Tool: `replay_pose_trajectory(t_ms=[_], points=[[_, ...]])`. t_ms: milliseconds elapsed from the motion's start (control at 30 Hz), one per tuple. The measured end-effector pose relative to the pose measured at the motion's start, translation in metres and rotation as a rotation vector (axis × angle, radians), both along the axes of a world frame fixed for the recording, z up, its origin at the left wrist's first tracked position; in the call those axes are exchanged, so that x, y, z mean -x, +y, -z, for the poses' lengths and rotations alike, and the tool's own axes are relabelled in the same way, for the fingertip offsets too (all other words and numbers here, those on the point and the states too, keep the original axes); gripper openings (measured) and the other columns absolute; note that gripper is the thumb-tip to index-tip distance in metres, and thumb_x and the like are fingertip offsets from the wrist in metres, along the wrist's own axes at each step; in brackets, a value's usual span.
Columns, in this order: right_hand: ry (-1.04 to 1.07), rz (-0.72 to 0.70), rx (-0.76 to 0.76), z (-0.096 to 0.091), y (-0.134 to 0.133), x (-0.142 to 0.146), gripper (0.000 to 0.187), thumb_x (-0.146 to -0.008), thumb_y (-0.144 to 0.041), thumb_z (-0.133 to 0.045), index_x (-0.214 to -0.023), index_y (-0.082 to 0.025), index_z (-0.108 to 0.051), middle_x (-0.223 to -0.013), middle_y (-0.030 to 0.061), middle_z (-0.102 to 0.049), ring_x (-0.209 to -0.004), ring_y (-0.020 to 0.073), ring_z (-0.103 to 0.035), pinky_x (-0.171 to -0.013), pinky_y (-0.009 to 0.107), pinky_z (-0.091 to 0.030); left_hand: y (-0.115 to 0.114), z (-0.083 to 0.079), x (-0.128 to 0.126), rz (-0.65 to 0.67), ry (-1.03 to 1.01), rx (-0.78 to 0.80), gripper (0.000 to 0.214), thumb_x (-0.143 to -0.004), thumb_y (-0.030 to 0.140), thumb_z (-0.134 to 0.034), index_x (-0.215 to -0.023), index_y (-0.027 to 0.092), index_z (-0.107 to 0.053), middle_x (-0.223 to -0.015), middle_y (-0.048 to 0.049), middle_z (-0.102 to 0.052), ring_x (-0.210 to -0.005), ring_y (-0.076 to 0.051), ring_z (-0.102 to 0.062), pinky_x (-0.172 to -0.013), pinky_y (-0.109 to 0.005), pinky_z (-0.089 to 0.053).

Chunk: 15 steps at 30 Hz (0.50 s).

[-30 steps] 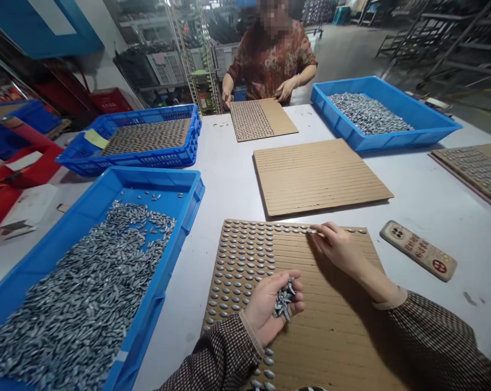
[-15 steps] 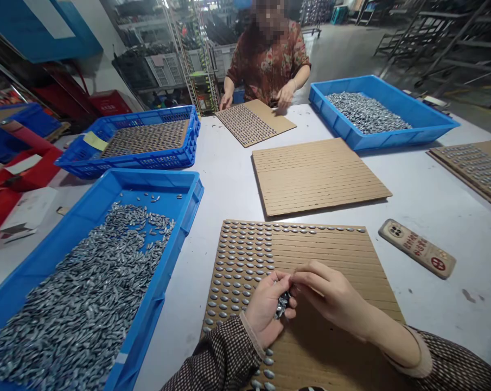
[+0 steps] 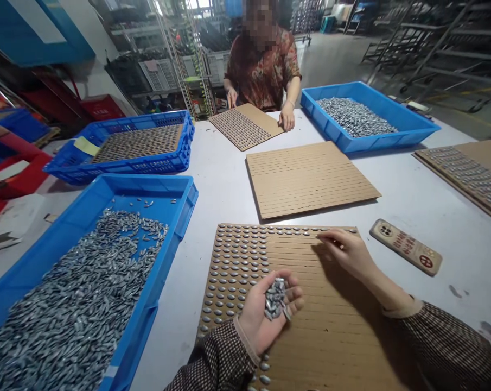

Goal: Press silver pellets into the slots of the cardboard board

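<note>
My left hand (image 3: 265, 312) is cupped palm up around a small heap of shiny grey spindle-shaped pieces (image 3: 274, 298), over the cardboard sheet (image 3: 298, 336) in front of me. At the far edge of that sheet, my right hand (image 3: 349, 252) has its thumb and fingers pinched together by the second row. Whatever lies between those fingertips is hidden. Similar pieces stand in columns along the sheet's left side, and a row runs along its far edge. Thin slits cross the bare cardboard.
Left of me stands a blue tray (image 3: 190, 202) of loose pieces. Beyond my sheet lie stacked cardboard sheets (image 3: 310, 179), with a phone (image 3: 406, 245) to the right. Across the table a co-worker (image 3: 261, 76) handles a filled sheet (image 3: 245, 127), near another blue tray (image 3: 391, 145).
My right hand has moved from my left fingertips away to the sheet's far edge. My left hand has opened somewhat, exposing the heap. The co-worker's hand has come down to the sheet's corner.
</note>
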State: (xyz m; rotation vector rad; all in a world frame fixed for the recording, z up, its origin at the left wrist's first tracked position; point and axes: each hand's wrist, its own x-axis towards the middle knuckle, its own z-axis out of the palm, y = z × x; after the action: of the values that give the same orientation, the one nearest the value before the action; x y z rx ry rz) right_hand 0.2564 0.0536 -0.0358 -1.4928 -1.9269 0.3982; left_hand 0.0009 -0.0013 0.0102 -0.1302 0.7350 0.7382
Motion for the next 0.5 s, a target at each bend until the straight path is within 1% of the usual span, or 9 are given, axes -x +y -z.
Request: replay_pose_trajectory(t_ms=[67, 100, 233, 367, 500], points=[[-0.044, -0.008, -0.005, 0.009, 0.009, -0.005, 0.020, -0.093, -0.030, -0.047, -0.094, -0.021, -0.065, -0.093, 0.0065, -0.068, -0.084, 0.0191, -0.064, -0.075, 0.034, -0.052, -0.003, 0.002, -0.004, 0.052, -0.022, 0.031, 0.020, -0.086, 0.026, -0.055, -0.094, 0.009, -0.062, -0.084, -0.0091, -0.067, -0.074, -0.018, -0.066, -0.074, -0.031, -0.052], [-0.059, -0.018, -0.007, 0.013, 0.012, -0.006, 0.021, -0.093, -0.030, -0.047, -0.094, -0.021, -0.065, -0.094, 0.0067, -0.068, -0.085, 0.0192, -0.063, -0.076, 0.034, -0.052, -0.005, 0.003, -0.006, 0.059, -0.026, 0.026, 0.021, -0.086, 0.026, -0.055, -0.095, 0.009, -0.062, -0.085, -0.0094, -0.067, -0.074, -0.019, -0.067, -0.074, -0.031, -0.052], [-0.141, -0.044, -0.008, 0.023, 0.019, -0.005, 0.026, -0.096, -0.030, -0.041, -0.095, -0.021, -0.065, -0.093, 0.0075, -0.066, -0.084, 0.0192, -0.062, -0.076, 0.034, -0.051, -0.007, 0.005, -0.009, 0.039, 0.003, 0.015, 0.020, -0.085, 0.023, -0.055, -0.098, 0.009, -0.063, -0.091, -0.0114, -0.069, -0.081, -0.021, -0.068, -0.084, -0.036, -0.051], [-0.258, -0.035, -0.006, 0.025, 0.022, -0.007, 0.030, -0.096, -0.029, -0.038, -0.095, -0.020, -0.067, -0.092, 0.0090, -0.064, -0.079, 0.0190, -0.060, -0.071, 0.032, -0.049, -0.008, 0.008, -0.011, 0.076, -0.010, 0.036, 0.019, -0.083, 0.022, -0.058, -0.096, 0.010, -0.063, -0.097, -0.0124, -0.069, -0.086, -0.022, -0.069, -0.091, -0.040, -0.048], [-0.359, -0.031, -0.005, 0.023, 0.020, -0.006, 0.030, -0.096, -0.028, -0.038, -0.094, -0.020, -0.067, -0.092, 0.0091, -0.064, -0.077, 0.0178, -0.058, -0.069, 0.030, -0.045, -0.009, 0.010, -0.009, 0.067, 0.005, 0.029, 0.021, -0.083, 0.022, -0.058, -0.100, 0.009, -0.063, -0.103, -0.0143, -0.069, -0.090, -0.023, -0.069, -0.094, -0.041, -0.047]])
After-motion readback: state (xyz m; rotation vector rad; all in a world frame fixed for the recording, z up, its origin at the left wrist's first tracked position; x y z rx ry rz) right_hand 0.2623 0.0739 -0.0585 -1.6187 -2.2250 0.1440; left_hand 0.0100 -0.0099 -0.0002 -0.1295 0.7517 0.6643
